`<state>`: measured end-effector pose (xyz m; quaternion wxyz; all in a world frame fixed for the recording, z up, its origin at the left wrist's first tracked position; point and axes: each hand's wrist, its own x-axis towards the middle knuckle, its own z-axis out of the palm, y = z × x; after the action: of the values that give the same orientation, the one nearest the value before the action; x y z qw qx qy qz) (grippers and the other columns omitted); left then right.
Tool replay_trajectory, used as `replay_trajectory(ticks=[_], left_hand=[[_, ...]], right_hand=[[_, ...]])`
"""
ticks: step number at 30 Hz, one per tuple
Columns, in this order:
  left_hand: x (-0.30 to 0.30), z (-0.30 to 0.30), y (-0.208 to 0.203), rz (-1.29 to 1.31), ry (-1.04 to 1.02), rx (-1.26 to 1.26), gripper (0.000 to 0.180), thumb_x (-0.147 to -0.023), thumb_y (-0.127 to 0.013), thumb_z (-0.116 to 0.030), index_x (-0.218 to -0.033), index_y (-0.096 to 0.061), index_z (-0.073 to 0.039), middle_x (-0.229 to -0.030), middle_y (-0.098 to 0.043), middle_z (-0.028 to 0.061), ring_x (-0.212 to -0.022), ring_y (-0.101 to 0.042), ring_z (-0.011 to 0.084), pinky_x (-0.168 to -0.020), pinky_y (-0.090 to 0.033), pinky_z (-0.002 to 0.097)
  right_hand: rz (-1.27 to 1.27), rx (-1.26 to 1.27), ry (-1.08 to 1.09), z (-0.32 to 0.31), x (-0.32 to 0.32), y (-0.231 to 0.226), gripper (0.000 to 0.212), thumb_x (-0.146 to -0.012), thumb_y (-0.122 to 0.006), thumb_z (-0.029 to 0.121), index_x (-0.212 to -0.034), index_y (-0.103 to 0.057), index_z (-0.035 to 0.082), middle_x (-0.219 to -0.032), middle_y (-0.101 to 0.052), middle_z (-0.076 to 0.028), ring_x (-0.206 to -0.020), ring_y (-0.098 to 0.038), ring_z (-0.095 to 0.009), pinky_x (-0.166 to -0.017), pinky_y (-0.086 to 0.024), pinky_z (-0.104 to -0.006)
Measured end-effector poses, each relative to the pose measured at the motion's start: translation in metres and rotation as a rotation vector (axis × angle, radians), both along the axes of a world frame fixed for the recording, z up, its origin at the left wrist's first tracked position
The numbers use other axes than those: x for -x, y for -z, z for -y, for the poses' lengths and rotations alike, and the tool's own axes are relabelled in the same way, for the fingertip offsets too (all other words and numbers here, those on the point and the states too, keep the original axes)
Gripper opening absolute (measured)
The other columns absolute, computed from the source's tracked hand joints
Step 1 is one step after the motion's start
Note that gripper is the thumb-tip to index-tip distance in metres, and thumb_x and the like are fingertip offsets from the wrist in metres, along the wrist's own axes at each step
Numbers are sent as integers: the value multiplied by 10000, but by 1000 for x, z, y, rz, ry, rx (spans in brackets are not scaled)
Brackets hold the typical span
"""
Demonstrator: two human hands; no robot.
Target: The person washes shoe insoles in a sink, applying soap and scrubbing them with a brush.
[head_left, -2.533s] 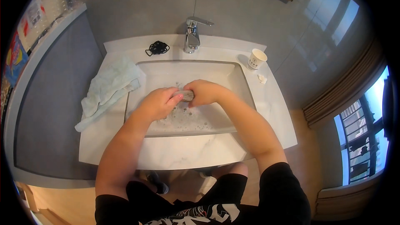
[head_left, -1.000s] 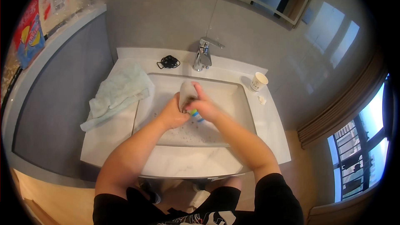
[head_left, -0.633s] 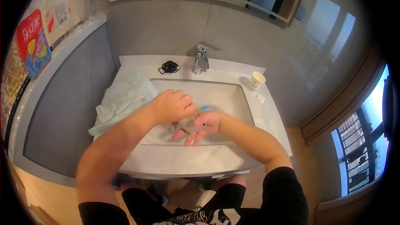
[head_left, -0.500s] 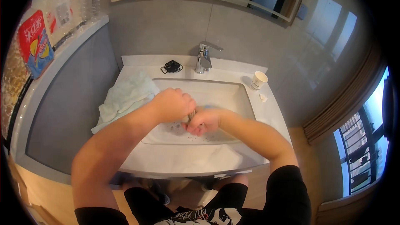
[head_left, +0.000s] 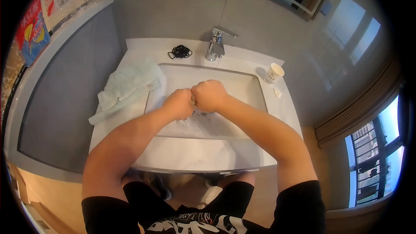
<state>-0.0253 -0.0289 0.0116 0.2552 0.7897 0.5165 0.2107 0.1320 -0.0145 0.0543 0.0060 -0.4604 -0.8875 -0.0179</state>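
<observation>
Above the white sink basin (head_left: 242,121) my two fists meet, knuckle to knuckle. My left hand (head_left: 178,104) is closed, with its fingers curled tight. Pressed against it, my right hand (head_left: 209,95) is closed too. A sliver of a small greyish, damp-looking thing (head_left: 193,100) shows between them; most of it is hidden in the fists, so its kind cannot be told. Below the hands, grey suds and dark specks (head_left: 201,121) lie on the basin floor.
A chrome faucet (head_left: 215,45) rises behind the basin, beside a black tangled cord (head_left: 180,52). A pale green towel (head_left: 128,86) drapes over the left counter. On the right are a paper cup (head_left: 274,73) and a crumpled white scrap (head_left: 277,92). A grey partition (head_left: 69,99) borders the left side.
My right hand has turned over and risen, from below the left fist to beside it. The grey thing between the hands is now more covered. The view has tilted downward.
</observation>
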Motion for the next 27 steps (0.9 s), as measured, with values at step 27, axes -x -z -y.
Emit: replay_trajectory(ticks=[27], left_hand=[[4, -5, -7, 273, -27, 268, 338, -729, -707, -64, -1047, -675, 48, -947, -704, 205, -846, -674, 289, -738, -528, 388]], right_hand=[[33, -320, -279, -17, -2, 2, 148, -793, -657, 248, -858, -705, 124, -846, -709, -72, -796, -688, -292, -670, -553, -411]])
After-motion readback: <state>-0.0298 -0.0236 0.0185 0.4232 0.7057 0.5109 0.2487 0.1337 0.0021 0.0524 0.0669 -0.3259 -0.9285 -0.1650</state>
